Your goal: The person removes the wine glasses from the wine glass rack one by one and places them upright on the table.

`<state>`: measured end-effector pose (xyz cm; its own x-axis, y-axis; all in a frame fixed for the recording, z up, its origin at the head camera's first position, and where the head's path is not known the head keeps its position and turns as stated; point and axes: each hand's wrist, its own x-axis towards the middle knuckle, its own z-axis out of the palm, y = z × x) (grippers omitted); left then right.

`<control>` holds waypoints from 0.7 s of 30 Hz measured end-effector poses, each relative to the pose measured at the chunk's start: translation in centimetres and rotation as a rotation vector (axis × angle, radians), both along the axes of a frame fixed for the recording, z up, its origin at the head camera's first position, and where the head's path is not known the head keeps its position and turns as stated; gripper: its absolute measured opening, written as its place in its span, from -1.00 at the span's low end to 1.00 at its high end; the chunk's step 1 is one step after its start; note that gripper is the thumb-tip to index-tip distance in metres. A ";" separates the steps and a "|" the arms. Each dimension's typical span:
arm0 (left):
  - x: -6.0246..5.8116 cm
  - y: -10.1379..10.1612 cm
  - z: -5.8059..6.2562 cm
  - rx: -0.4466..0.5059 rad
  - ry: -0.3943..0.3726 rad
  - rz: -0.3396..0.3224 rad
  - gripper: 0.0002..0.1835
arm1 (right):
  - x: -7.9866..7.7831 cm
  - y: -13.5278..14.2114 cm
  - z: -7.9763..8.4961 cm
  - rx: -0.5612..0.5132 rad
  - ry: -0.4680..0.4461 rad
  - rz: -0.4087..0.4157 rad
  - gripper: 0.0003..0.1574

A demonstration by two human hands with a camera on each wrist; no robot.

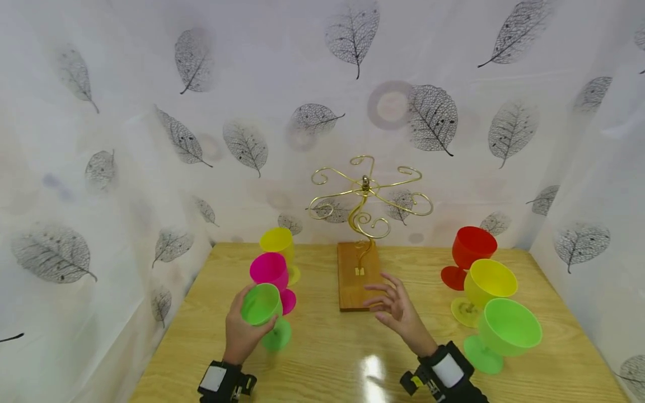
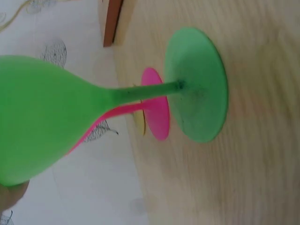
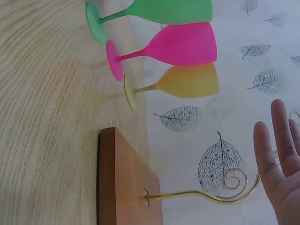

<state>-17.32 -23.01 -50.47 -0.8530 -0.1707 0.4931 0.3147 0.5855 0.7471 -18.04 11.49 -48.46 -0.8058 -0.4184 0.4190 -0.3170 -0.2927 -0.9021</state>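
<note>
My left hand (image 1: 242, 333) grips a green plastic goblet (image 1: 261, 307) round its bowl, thumb on the right side and fingers on the left. In the left wrist view its stem and round foot (image 2: 199, 89) show, right at the tabletop. Just behind it stand a pink goblet (image 1: 269, 270) and then a yellow goblet (image 1: 278, 242), in a row. My right hand (image 1: 400, 314) is raised over the table with fingers spread and nothing in them. It is nearest to the wooden base (image 1: 347, 280) of a gold wire stand (image 1: 364, 193).
Along the right side stand a red goblet (image 1: 473, 246), a yellow goblet (image 1: 490, 282) and a green goblet (image 1: 510, 327). The stand's curled arms reach out at the back centre. A white leaf-print sheet (image 1: 282, 50) walls the wooden table (image 1: 322, 358) at back and sides.
</note>
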 end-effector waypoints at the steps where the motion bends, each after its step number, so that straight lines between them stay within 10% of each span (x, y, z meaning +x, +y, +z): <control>1: -0.4 -0.2 -0.1 -0.001 0.007 -0.015 -0.08 | 0.0 0.2 -0.1 0.004 -0.008 -0.013 -0.12; 11: -2.1 -2.2 2.8 -0.064 -0.146 -0.162 -0.11 | -0.6 1.0 -1.2 0.101 0.062 -0.212 -0.17; 21: -3.5 -4.6 0.7 0.002 -0.334 -0.284 0.05 | -2.8 2.1 -2.4 0.392 0.039 -0.587 -0.10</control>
